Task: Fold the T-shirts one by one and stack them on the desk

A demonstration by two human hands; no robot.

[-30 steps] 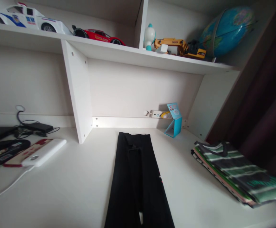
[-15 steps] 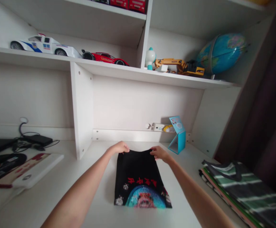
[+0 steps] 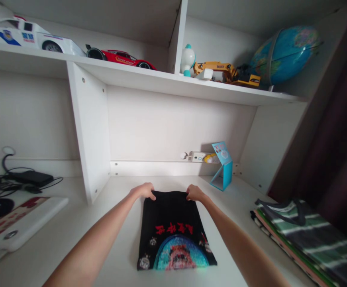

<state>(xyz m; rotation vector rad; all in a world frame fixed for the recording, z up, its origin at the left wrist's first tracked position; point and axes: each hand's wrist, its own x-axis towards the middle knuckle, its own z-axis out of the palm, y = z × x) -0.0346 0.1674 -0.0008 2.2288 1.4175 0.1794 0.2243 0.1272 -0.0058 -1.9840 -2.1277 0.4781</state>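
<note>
A folded black T-shirt (image 3: 173,207) with red lettering and a blue and pink round print lies on the white desk (image 3: 116,255). My left hand (image 3: 145,191) pinches its far left corner, the thumb on top. At the far right corner, my right hand (image 3: 195,193) grips the cloth the same way. The printed part faces up and points towards me. Under the far edge of the shirt, my other fingers are partly hidden.
Right of my arm lies a stack of folded clothes (image 3: 307,227), a striped one on top. A blue folded card stand (image 3: 225,171) and a power strip (image 3: 201,156) are at the back. A white device (image 3: 26,223) and black adapter (image 3: 34,177) sit left, below shelved toys.
The view has come closer and shifted a little. The shirt's far edge, sagging between my hands before, now looks straighter and lies flatter. Both hands still hold the corners.
</note>
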